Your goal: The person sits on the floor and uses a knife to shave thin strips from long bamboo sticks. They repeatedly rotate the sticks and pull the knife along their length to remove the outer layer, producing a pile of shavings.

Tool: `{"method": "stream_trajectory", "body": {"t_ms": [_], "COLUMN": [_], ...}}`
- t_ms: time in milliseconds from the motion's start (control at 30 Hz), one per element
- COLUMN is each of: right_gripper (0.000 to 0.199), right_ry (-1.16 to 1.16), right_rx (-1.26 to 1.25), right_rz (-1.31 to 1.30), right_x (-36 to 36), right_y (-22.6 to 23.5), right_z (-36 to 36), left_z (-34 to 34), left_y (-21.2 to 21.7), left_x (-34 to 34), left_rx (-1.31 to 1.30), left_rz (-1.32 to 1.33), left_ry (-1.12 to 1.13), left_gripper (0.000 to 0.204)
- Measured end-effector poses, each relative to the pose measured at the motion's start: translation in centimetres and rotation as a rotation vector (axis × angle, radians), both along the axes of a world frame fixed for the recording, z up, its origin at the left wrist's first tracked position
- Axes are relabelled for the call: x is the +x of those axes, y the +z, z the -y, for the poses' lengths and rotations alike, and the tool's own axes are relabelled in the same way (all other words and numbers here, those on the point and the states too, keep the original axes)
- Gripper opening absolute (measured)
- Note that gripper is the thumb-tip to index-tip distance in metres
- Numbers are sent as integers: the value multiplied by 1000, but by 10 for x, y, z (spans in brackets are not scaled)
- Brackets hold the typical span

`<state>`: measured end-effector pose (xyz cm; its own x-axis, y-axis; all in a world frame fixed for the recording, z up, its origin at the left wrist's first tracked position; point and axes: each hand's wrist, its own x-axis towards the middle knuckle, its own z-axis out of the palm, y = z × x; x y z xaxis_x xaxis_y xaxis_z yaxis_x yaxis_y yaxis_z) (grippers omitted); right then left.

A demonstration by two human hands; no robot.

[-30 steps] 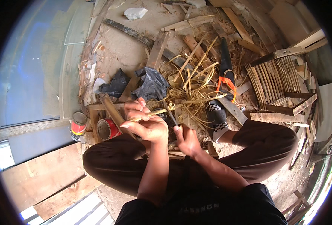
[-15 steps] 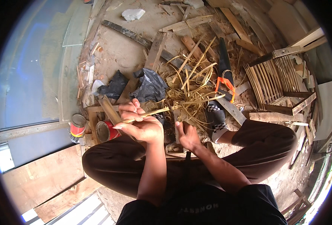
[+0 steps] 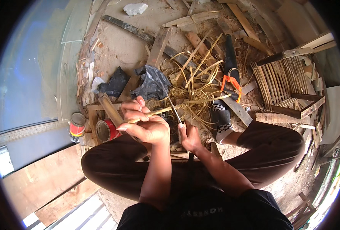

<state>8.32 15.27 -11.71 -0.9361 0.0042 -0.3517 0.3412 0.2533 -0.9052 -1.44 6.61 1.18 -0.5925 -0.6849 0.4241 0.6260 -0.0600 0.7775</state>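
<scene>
My left hand (image 3: 145, 120) is closed, palm upward, around a thin yellowish bamboo strip (image 3: 163, 110). The strip runs out to the right from my fingers, over the pile of shavings. In my right hand (image 3: 190, 138) is a knife (image 3: 173, 106), its narrow blade pointing up and to the left. The blade crosses the strip just right of my left hand; whether it touches cannot be made out. My right fingers hide the handle. Beyond both hands lies a tangle of curled shavings (image 3: 200, 82).
A handsaw with an orange handle (image 3: 231, 86) lies beyond my right foot. Farther right stands a slatted wooden frame (image 3: 281, 82). Black plastic (image 3: 151, 82) and two red cans, one can (image 3: 106, 131) beside my left knee, are at left. Boards (image 3: 159, 46) litter the far floor.
The knife blade has come into plain view, angled up across the strip. My right hand has turned slightly, while my left hand keeps its hold with little movement.
</scene>
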Motion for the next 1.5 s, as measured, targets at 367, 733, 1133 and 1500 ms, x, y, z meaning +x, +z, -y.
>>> {"method": "stream_trajectory", "body": {"t_ms": [367,733,1133,1500], "right_gripper": [41,53,57,51], "right_ry": [67,56,-13,-18], "right_rx": [43,11,-15,145], "right_rz": [-34,47,173,137], "right_x": [6,0,17,27], "right_y": [-6,-11,-81,-102], "right_z": [4,-9,-13,-18], "left_z": [11,1,1,15], "left_y": [1,0,2,2], "left_x": [-1,-4,-8,-11], "left_rx": [50,43,39,51], "left_rz": [-2,9,19,61], "left_ry": [19,23,23,56], "left_gripper": [63,65,64,65]}}
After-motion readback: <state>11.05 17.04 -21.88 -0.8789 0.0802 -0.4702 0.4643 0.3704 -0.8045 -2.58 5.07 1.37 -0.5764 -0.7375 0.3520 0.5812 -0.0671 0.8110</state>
